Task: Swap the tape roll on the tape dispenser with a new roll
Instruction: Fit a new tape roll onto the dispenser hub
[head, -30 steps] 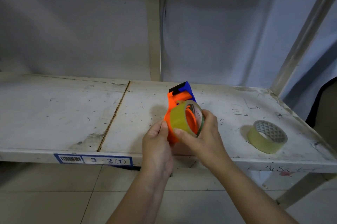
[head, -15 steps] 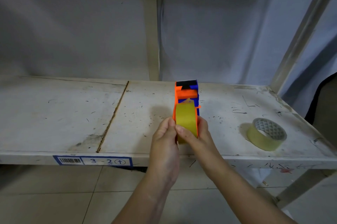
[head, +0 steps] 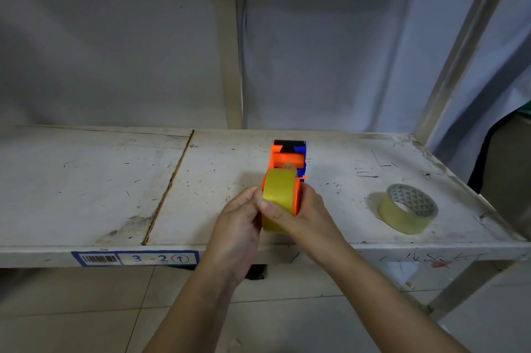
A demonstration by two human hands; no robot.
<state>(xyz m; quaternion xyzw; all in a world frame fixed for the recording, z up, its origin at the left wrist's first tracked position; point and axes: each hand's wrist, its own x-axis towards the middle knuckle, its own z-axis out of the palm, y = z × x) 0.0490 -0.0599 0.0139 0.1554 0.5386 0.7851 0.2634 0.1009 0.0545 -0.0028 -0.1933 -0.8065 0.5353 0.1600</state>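
An orange and blue tape dispenser [head: 288, 157] points away from me over the white shelf [head: 86, 186]. A yellowish tape roll [head: 279, 191] sits on its orange wheel, seen edge-on. My left hand [head: 238, 223] grips the dispenser at its near left side, its handle hidden under the fingers. My right hand [head: 301, 214] holds the roll from the right, thumb pressed on the roll's face. A second, paler tape roll [head: 407, 208] with a patterned core lies flat on the shelf to the right, apart from both hands.
The shelf has a seam [head: 169, 186] left of the hands and a blue label [head: 135, 258] on its front edge. Metal uprights [head: 230, 42] stand behind and at the right [head: 471, 36]. Grey sheeting hangs behind. Tiled floor lies below.
The dispenser has turned from showing the roll's open side to pointing straight away, the roll edge-on. Both hands stayed on it and shifted slightly with the turn.
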